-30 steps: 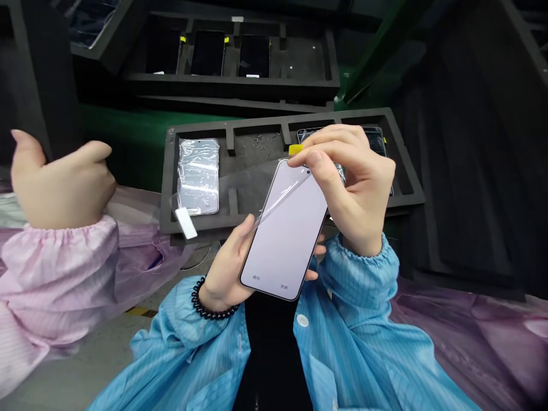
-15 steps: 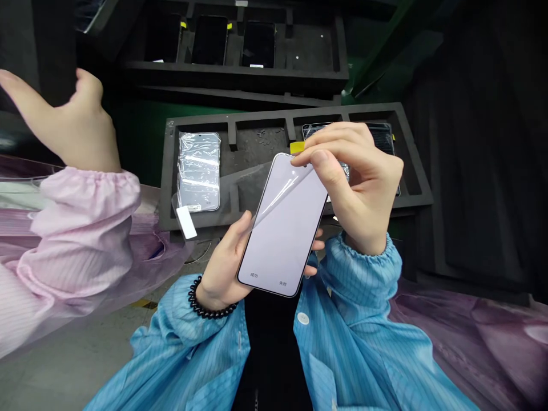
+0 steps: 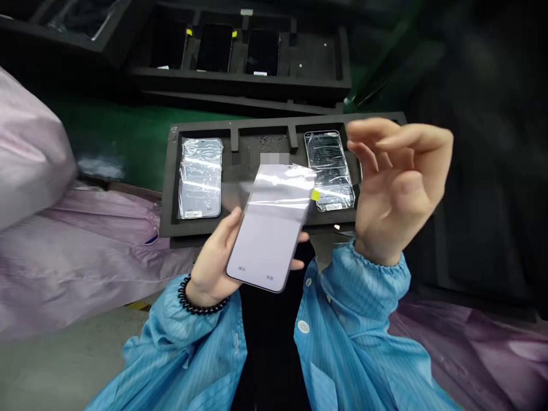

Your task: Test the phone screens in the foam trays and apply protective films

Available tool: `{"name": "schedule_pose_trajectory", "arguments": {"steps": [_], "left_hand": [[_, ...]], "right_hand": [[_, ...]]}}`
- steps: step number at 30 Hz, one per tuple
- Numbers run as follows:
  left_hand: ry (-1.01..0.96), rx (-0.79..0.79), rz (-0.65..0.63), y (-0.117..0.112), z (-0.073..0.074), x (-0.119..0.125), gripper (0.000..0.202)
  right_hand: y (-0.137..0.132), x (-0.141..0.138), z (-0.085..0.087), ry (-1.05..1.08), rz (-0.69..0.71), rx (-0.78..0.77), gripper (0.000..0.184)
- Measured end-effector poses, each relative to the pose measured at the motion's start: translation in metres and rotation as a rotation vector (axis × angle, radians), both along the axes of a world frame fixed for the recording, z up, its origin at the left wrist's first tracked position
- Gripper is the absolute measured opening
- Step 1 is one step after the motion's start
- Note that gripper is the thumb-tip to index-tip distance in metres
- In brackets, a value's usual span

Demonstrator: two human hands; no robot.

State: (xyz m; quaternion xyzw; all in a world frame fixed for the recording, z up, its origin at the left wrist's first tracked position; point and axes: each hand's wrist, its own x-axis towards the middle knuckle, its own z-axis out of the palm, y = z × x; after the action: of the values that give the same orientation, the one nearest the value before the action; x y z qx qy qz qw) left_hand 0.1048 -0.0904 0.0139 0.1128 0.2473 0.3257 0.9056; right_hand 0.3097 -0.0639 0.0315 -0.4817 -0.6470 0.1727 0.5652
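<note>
Apparently, clear film is being handled — the lit phone is clasped by the left hand before the tray, the right hand is half-curled, seemingly empty — and steady support is called for.

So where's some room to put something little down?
In the far tray, the right slot beside the rightmost dark phone shows just two pale specks. Green surface shows too, between the pink sleeve and near tray. The near tray is crowded: wrapped phones in two slots, dark scraps between, and the held phone and right hand hiding parts.
</note>
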Motion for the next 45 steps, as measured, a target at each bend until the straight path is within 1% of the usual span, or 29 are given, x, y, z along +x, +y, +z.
{"name": "schedule_pose_trajectory", "arguments": {"steps": [2, 3, 6, 9, 12, 14, 16, 18, 20, 21, 23, 24, 26, 27, 28, 30, 32, 33, 34, 35, 37, 39, 40, 42, 44, 45], "left_hand": [[0.12, 0.055, 0.095, 0.012, 0.001, -0.004, 0.055], [0.185, 0.089, 0.143, 0.019, 0.002, -0.005, 0.054], [0.327, 0.203, 0.255, 0.041, 0.004, -0.003, 0.051], [0.364, 0.244, 0.294, 0.061, 0.002, 0.006, 0.046], [0.365, 0.254, 0.262, 0.073, -0.003, 0.021, 0.042], [0.37, 0.313, 0.224, 0.077, -0.007, 0.031, 0.042], [0.432, 0.392, 0.202, 0.078, -0.013, 0.036, 0.046], [0.595, 0.5, 0.239, 0.077, -0.017, 0.03, 0.057], [0.841, 0.68, 0.284, 0.075, -0.02, 0.013, 0.069], [0.983, 0.794, 0.287, 0.073, -0.02, 0.0, 0.072], [1.296, 0.999, 0.252, 0.071, -0.019, -0.027, 0.07], [1.457, 1.07, 0.236, 0.071, -0.019, -0.04, 0.068], [1.726, 1.157, 0.193, 0.073, -0.022, -0.059, 0.071], [1.823, 1.197, 0.163, 0.074, -0.025, -0.065, 0.075], [1.892, 1.246, 0.119, 0.077, -0.028, -0.069, 0.081], [1.959, 1.371, -0.003, 0.082, -0.037, -0.07, 0.09], [1.967, 1.461, -0.14, 0.088, -0.044, -0.067, 0.088], [1.976, 1.471, -0.182, 0.09, -0.045, -0.064, 0.085], [1.997, 1.461, -0.194, 0.092, -0.044, -0.062, 0.084], [2.029, 1.443, -0.174, 0.094, -0.041, -0.059, 0.085], [2.101, 1.415, -0.063, 0.096, -0.03, -0.055, 0.092], [2.142, 1.366, 0.075, 0.097, -0.015, -0.057, 0.092], [2.148, 1.304, 0.125, 0.097, -0.007, -0.06, 0.087], [2.117, 1.103, 0.151, 0.099, 0.005, -0.074, 0.071], [1.956, 0.877, 0.172, 0.101, 0.01, -0.093, 0.06], [1.846, 0.795, 0.199, 0.102, 0.01, -0.103, 0.062]], "right_hand": [[0.0, 0.007, -0.012, 0.258, 0.02, 0.062, 0.018], [0.001, 0.01, -0.02, 0.332, 0.012, 0.061, 0.017], [0.001, 0.018, -0.043, 0.319, -0.071, -0.025, 0.019], [0.0, 0.022, -0.057, 0.217, -0.118, -0.115, 0.018], [-0.003, 0.024, -0.061, 0.116, -0.143, -0.187, 0.019], [-0.005, 0.026, -0.06, 0.071, -0.151, -0.208, 0.021], [-0.006, 0.027, -0.06, 0.051, -0.168, -0.215, 0.022], [-0.007, 0.028, -0.061, 0.05, -0.196, -0.215, 0.022], [-0.008, 0.03, -0.062, 0.057, -0.222, -0.21, 0.022], [-0.008, 0.03, -0.063, 0.06, -0.231, -0.208, 0.022], [-0.008, 0.031, -0.065, 0.071, -0.235, -0.205, 0.022], [-0.009, 0.031, -0.066, 0.072, -0.234, -0.206, 0.022], [-0.009, 0.032, -0.067, 0.07, -0.231, -0.21, 0.021], [-0.009, 0.032, -0.067, 0.069, -0.23, -0.211, 0.021], [-0.009, 0.032, -0.068, 0.068, -0.23, -0.211, 0.021], [-0.009, 0.032, -0.068, 0.07, -0.232, -0.212, 0.02], [-0.01, 0.032, -0.069, 0.071, -0.234, -0.215, 0.02], [-0.01, 0.032, -0.069, 0.07, -0.233, -0.216, 0.021], [-0.01, 0.032, -0.069, 0.069, -0.23, -0.218, 0.021], [-0.01, 0.032, -0.069, 0.069, -0.226, -0.22, 0.021], [-0.01, 0.033, -0.069, 0.065, -0.215, -0.225, 0.02], [-0.01, 0.033, -0.069, 0.062, -0.208, -0.224, 0.02], [-0.01, 0.033, -0.068, 0.06, -0.204, -0.222, 0.02], [-0.009, 0.033, -0.068, 0.053, -0.2, -0.211, 0.019], [-0.009, 0.032, -0.068, 0.038, -0.203, -0.198, 0.019], [-0.009, 0.032, -0.068, 0.028, -0.206, -0.192, 0.019]]}}
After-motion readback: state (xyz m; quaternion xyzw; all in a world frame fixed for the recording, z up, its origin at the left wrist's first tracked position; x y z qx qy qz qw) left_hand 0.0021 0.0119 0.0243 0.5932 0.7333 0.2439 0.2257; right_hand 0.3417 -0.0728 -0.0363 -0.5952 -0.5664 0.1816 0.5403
